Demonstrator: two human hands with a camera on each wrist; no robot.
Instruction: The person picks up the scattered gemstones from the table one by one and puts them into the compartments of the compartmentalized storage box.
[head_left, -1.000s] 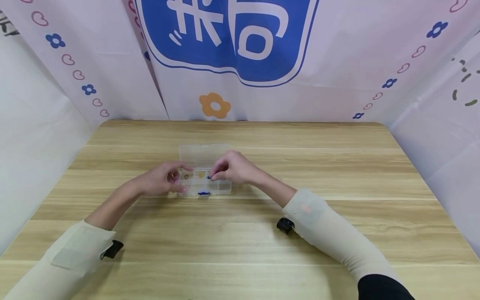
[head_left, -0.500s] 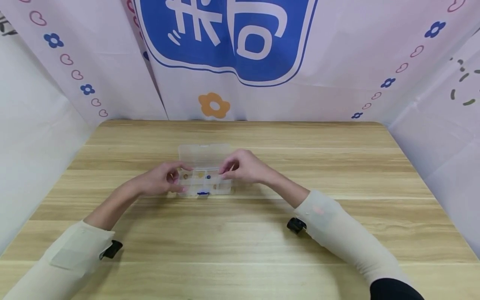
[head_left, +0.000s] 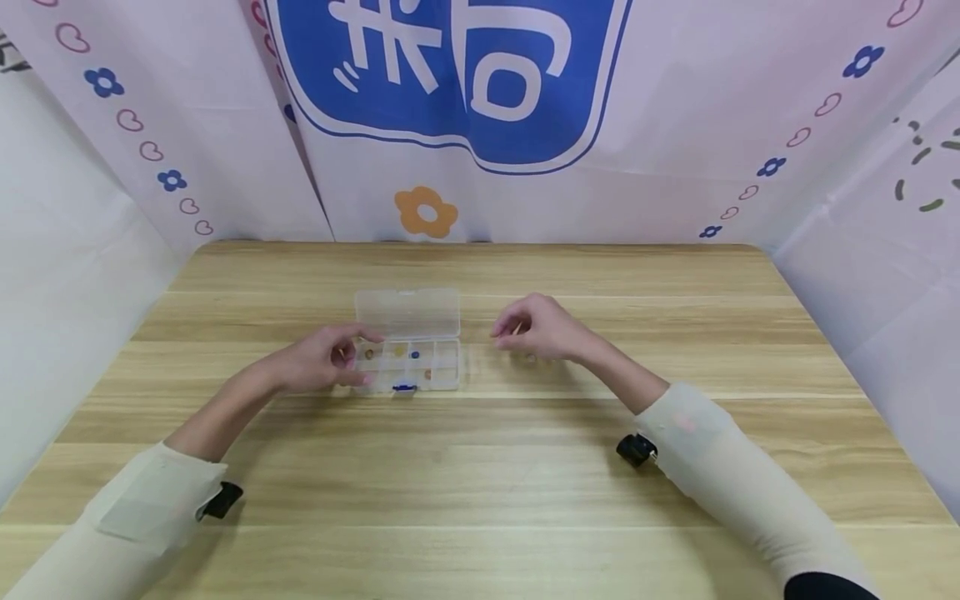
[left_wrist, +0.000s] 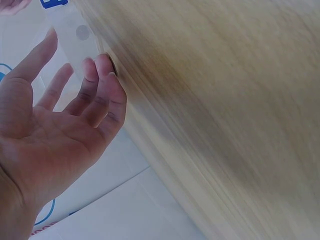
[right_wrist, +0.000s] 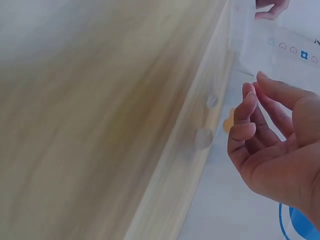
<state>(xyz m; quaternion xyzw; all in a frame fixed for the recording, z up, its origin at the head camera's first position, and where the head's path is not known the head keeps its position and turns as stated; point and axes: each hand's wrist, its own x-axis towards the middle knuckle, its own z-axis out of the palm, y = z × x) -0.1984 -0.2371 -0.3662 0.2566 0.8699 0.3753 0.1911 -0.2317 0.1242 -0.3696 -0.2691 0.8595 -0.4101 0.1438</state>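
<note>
A clear plastic compartment box [head_left: 446,367] lies on the table, its lid [head_left: 407,312] folded back. Small brown, yellow and blue pieces sit in its rear compartments, the blue bead [head_left: 416,355] among them. An orange-brown piece [head_left: 428,374] lies in a front compartment. My left hand [head_left: 322,360] holds the left end of the box between thumb and fingers. To the right of the box, my right hand [head_left: 546,329] hovers with fingers loosely bent, and nothing shows between its fingertips. Two clear round pieces [right_wrist: 203,138] lie near it in the right wrist view.
The wooden table [head_left: 480,483] stretches around the box on all sides. Behind it hangs a white printed cloth [head_left: 637,192], and more white cloth closes in both sides. A black wrist camera [head_left: 636,450] sits on the right forearm.
My right hand has left the box and moved right. The front compartment's orange-brown piece was not visible one second ago. My left hand stays at the box's left end.
</note>
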